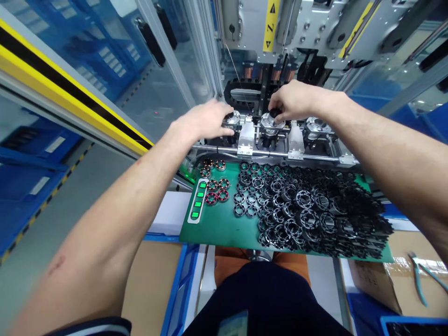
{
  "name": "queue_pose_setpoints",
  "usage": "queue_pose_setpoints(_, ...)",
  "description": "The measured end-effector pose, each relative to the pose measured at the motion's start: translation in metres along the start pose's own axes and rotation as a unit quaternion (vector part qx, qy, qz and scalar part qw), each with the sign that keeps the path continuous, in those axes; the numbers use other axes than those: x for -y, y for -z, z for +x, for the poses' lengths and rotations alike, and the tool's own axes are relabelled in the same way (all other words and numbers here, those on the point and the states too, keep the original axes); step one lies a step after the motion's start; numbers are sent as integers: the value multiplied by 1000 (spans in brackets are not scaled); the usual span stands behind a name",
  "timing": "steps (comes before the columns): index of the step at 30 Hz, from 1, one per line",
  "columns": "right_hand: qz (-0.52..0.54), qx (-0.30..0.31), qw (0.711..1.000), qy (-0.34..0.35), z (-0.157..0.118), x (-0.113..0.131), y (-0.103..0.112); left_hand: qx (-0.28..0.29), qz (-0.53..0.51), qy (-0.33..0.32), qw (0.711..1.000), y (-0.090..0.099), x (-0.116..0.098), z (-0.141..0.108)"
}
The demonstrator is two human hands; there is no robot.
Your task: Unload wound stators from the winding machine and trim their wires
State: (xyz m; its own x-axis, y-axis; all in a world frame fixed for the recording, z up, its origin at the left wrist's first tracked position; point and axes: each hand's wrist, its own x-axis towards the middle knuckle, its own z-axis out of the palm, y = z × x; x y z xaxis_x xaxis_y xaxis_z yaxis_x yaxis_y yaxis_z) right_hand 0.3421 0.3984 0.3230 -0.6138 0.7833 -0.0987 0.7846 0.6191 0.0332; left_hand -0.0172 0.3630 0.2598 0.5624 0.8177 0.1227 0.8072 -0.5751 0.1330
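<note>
My left hand (212,121) reaches to the left metal holder (235,119) of the winding machine. Its thumb is stretched out apart from the fingers, and the fingertips are at a dark part on that holder, mostly hidden by them. At the middle holder (269,125), my right hand (294,101) pinches a black stator core (275,112) between thumb and fingers, right at the holder's top. Many bare black stator cores (292,227) lie in rows and stacks on the green mat (217,228) below. Several copper-wound stators (223,195) sit at the mat's left.
A third holder (317,126) stands to the right, under my right forearm. A metal rail (266,153) runs before the holders. A strip of green-lit buttons (198,201) lies on the mat's left. Pliers (418,278) rest on a cardboard box (402,291) at the lower right.
</note>
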Motion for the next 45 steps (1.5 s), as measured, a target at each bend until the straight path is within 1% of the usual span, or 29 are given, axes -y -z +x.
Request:
queue_pose_setpoints(2,5,3,1000,-12,-1,2,0,-22,-26,-11,999,-17,-15,-24)
queue_pose_setpoints(4,15,16,999,-25,-1,4,4,-60,-69,-5,996,-29,-26,-41)
queue_pose_setpoints(7,16,40,999,-28,-1,6,13,-107,-119,17,987,-36,-35,-52)
queue_pose_setpoints(10,7,49,998,-24,-6,12,16,-116,-131,40,984,-34,-41,-53)
queue_pose_setpoints(14,10,12,999,-28,-23,27,7,-116,-143,60,981,-29,-46,-55)
queue_pose_setpoints(17,30,-6,999,-30,-33,33,4,-121,-158,67,978,-28,-48,-57)
queue_pose_setpoints(20,30,9,999,-34,-31,31,8,-113,-164,82,976,-25,-51,-57)
queue_pose_setpoints(23,1,7,999,-37,-27,32,10,-94,-154,109,978,-22,-53,-56)
queue_pose_setpoints(25,-17,-4,999,-31,-32,39,3,-90,-157,116,977,-21,-54,-56)
queue_pose_setpoints(27,-20,-16,999,-32,-43,48,-12,-94,-171,114,974,-21,-53,-56)
queue_pose_setpoints(30,16,-32,998,-44,-63,58,-39,-104,-192,103,970,-22,-51,-56)
queue_pose_setpoints(32,35,-19,998,-57,-69,59,-51,-111,-198,94,969,-21,-53,-56)
queue_pose_setpoints(33,35,-4,997,-63,-70,59,-53,-111,-198,94,969,-19,-54,-56)
queue_pose_setpoints(35,25,18,998,-62,-69,57,-49,-107,-194,106,969,-16,-58,-58)
queue_pose_setpoints(37,24,7,999,-46,-69,58,-42,-101,-187,120,970,-12,-62,-60)
queue_pose_setpoints(39,28,-9,999,-34,-73,61,-38,-108,-180,117,971,-10,-66,-62)
queue_pose_setpoints(42,21,-1,999,-42,-81,71,-46,-125,-184,109,969,-13,-67,-63)
queue_pose_setpoints(45,7,11,998,-56,-81,81,-54,-123,-176,129,968,-19,-64,-58)
